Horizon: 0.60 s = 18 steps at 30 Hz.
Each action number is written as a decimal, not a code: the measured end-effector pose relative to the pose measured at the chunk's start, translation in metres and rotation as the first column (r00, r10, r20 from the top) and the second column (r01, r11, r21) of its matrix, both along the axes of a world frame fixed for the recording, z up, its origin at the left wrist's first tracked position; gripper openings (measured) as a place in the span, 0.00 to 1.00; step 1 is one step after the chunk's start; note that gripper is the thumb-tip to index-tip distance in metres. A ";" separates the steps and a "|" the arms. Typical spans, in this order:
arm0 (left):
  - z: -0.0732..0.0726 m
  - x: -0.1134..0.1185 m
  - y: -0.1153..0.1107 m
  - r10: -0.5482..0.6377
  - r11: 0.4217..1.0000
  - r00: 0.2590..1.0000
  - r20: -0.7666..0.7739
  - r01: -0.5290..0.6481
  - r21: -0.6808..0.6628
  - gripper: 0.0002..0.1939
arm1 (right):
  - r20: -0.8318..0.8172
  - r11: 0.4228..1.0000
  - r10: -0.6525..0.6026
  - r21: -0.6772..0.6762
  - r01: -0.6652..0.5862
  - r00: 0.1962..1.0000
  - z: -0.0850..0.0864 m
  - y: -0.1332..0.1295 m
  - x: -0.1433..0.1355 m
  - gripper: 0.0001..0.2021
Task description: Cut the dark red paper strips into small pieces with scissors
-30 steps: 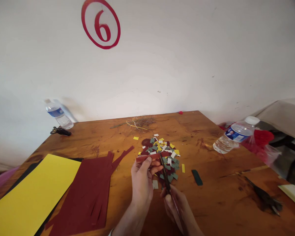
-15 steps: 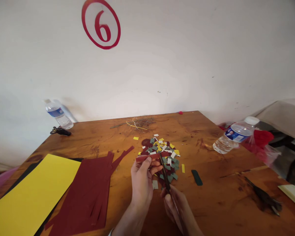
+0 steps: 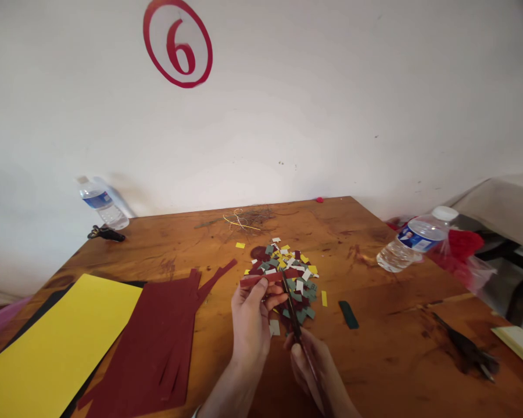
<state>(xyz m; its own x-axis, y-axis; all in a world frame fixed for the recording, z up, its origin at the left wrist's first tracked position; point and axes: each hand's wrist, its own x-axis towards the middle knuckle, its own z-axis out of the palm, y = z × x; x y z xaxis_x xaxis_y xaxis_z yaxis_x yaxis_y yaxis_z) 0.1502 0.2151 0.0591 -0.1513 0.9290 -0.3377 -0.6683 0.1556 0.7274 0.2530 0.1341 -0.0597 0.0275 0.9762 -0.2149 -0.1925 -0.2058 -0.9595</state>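
My left hand (image 3: 251,316) pinches a narrow dark-red paper strip (image 3: 261,280) between thumb and fingers, holding it level above the table. In my right hand (image 3: 314,363) is a long, dark pair of scissors (image 3: 293,310), seen nearly edge-on. Their tip meets the strip's right part; whether the blades are apart I cannot tell. Beneath and beyond both hands lies a heap of small cut paper pieces (image 3: 300,285) in red, grey-green, white and yellow. Dark-red sheets with loose strips (image 3: 157,337) lie left of my left hand, beside a yellow sheet (image 3: 65,331).
Thin wires or threads (image 3: 248,219) lie at the table's back. Water bottles stand at the left (image 3: 102,203) and right (image 3: 412,241). A black tool (image 3: 466,348) and a dark green piece (image 3: 348,314) lie at the right, and a black object (image 3: 107,233) at the far left.
Almost nothing differs. The whole view has shifted very slightly, while the strip and the scissors keep the same positions in my hands.
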 end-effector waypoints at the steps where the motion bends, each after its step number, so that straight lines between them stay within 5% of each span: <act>1: 0.000 0.000 0.000 0.005 1.000 1.000 0.004 -0.005 -0.002 0.20 | 0.002 1.000 0.000 0.008 0.000 1.000 -0.002 0.002 -0.001 0.36; 11: -0.002 0.000 0.000 0.005 1.000 1.000 -0.010 -0.005 0.023 0.19 | -0.005 1.000 -0.014 -0.018 0.013 1.000 0.007 -0.001 -0.002 0.34; 18: -0.003 -0.001 0.000 0.002 1.000 1.000 -0.019 -0.002 0.024 0.19 | -0.025 1.000 0.010 0.030 -0.009 1.000 -0.005 0.004 -0.002 0.36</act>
<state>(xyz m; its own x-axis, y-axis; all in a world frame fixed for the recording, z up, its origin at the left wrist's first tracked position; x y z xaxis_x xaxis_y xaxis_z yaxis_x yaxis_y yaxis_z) 0.1494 0.2154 0.0562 -0.1592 0.9365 -0.3126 -0.6545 0.1369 0.7436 0.2506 0.1384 -0.0646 0.0135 0.9824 -0.1864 -0.2149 -0.1792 -0.9600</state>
